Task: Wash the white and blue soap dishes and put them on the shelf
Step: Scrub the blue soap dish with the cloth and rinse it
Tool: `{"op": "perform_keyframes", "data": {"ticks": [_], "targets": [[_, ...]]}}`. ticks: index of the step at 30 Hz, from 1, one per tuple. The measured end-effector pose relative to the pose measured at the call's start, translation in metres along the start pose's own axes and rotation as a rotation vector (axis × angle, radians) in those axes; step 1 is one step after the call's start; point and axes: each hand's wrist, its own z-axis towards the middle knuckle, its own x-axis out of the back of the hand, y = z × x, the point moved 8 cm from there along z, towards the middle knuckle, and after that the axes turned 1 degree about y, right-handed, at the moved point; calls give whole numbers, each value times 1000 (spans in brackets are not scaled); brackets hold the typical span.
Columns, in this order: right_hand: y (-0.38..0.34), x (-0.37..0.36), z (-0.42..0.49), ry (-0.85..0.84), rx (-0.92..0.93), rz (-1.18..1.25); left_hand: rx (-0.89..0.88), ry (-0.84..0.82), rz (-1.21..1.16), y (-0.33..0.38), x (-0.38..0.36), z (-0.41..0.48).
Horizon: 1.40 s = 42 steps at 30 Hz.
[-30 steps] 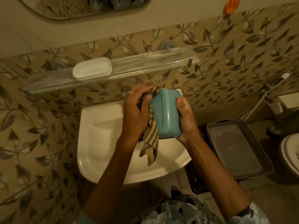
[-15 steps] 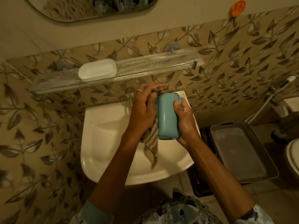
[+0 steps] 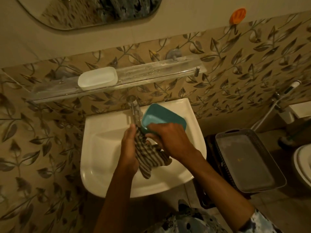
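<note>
The blue soap dish (image 3: pixel 160 116) is tilted over the back of the white sink (image 3: pixel 104 132), its hollow side facing me, right beside the tap (image 3: pixel 134 110). My right hand (image 3: pixel 170 138) grips its near edge. My left hand (image 3: pixel 130 148) holds a striped cloth (image 3: pixel 149 158) that hangs between both hands, just below the dish. The white soap dish (image 3: pixel 97 78) lies on the left part of the glass shelf (image 3: pixel 151 74) above the sink.
A grey plastic tray (image 3: pixel 245 163) sits to the right of the sink. A toilet rim (image 3: pixel 303 163) and a hand spray hose (image 3: pixel 276 105) are at the far right. A mirror (image 3: pixel 94 10) hangs above; an orange hook (image 3: pixel 237 15) is on the wall.
Both hands dropped lower into the sink. The blue dish turned from upright on its side to tilted with the hollow side up, and the cloth slid from its side to under it.
</note>
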Motion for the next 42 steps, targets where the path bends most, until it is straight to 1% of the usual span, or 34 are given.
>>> {"op": "perform_keyframes", "data": {"ticks": [2,4,6,7,8,9,10,11,12,13,14,15,16,17,19,21,22,25,27,30,31,32,33,34,35,37,38,39,40,41,42], "targets": [[-13,-12,-4,-95,109,-69,-37,-16,113,13,2,-1],[-20,-20,-6,-177,176,-107,-128,24,283,21,3,-4],[-25,-16,-8,-178,236,-146,-157,64,367,21,5,-5],[-25,-4,-11,-114,253,-138,-141,62,370,18,6,-5],[-23,14,-17,20,253,-108,-112,50,349,15,8,-4],[-18,39,-24,213,209,-40,-92,44,323,15,10,-4],[-6,64,-35,413,99,80,-94,51,315,18,13,-4],[15,80,-45,562,-80,249,-112,61,334,22,15,-4],[43,79,-52,603,-309,467,-129,60,358,26,15,-3],[64,61,-55,508,-535,716,-140,46,365,28,13,-4],[71,34,-57,332,-711,957,-148,33,355,29,9,-6],[68,9,-60,168,-824,1186,-143,14,338,29,3,-9],[60,-9,-63,56,-889,1390,-135,-8,318,29,-3,-10],[55,-20,-65,11,-920,1554,-123,-31,303,29,-9,-12],[54,-27,-65,51,-905,1745,-77,-92,245,27,-16,-15],[61,-25,-64,103,-868,1833,-38,-134,130,31,-16,-16],[67,-25,-65,120,-876,1844,-29,-128,80,36,-14,-17],[84,-30,-74,162,-985,1721,-86,-71,-39,57,-6,-23],[89,-37,-82,161,-1059,1641,-145,-102,-143,75,-16,-32],[87,-50,-90,161,-1137,1584,-243,-174,-330,93,-37,-38],[86,-54,-91,161,-1143,1571,-267,-172,-337,92,-43,-39],[84,-55,-91,165,-1140,1570,-300,-125,-250,88,-47,-39],[83,-56,-90,179,-1137,1570,-357,-47,-61,83,-49,-40],[83,-55,-89,194,-1129,1565,-429,25,180,77,-52,-42],[83,-53,-87,202,-1119,1534,-506,55,403,69,-58,-44],[85,-47,-86,217,-1103,1409,-634,28,760,46,-73,-44],[87,-46,-87,222,-1105,1352,-713,57,958,37,-77,-43],[87,-46,-89,230,-1121,1324,-779,136,1182,32,-78,-42],[88,-47,-92,245,-1144,1326,-806,214,1377,29,-78,-40],[89,-48,-94,263,-1157,1334,-775,224,1515,23,-79,-36],[88,-46,-96,280,-1154,1328,-689,170,1592,14,-79,-30]]}}
